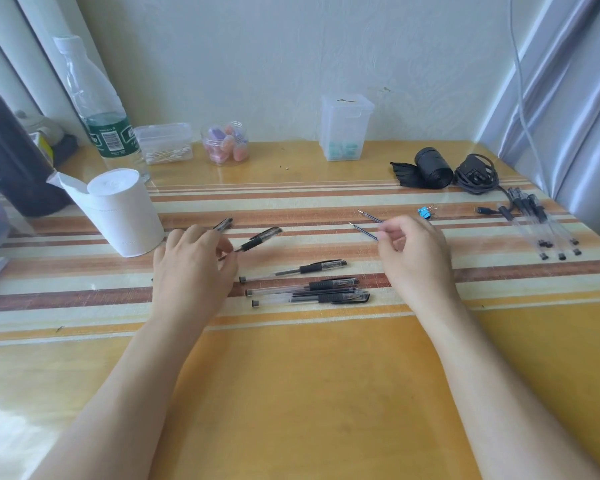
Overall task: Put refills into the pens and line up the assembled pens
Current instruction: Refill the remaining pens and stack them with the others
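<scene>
Both hands are at work over the striped table (pixel 291 393). Left hand (pixel 191 268) pinches a pen (pixel 257 240) near its tip end, cap pointing up and away to the right — lifted off the table, probably so its open barrel can be turned toward the other hand. A second pen (pixel 223 224) lies just beyond the left fingers; whether they touch it I cannot tell. Right hand (pixel 413 258) is closed on two refills (pixel 366 231), thumb and fingers gripping their rear ends so the points jut out to the left, toward the pen — a grip that seems meant for feeding one in.

Between the hands, three pens (pixel 309 289) lie side by side, caps to the right, in a rough row; they look assembled and lined up. Far right, well apart, a bunch of empty-looking barrels (pixel 548 230) waits, so by my judgement the job is part done. A paper roll (pixel 125 213) stands just beside the left hand, close enough to be knocked.
</scene>
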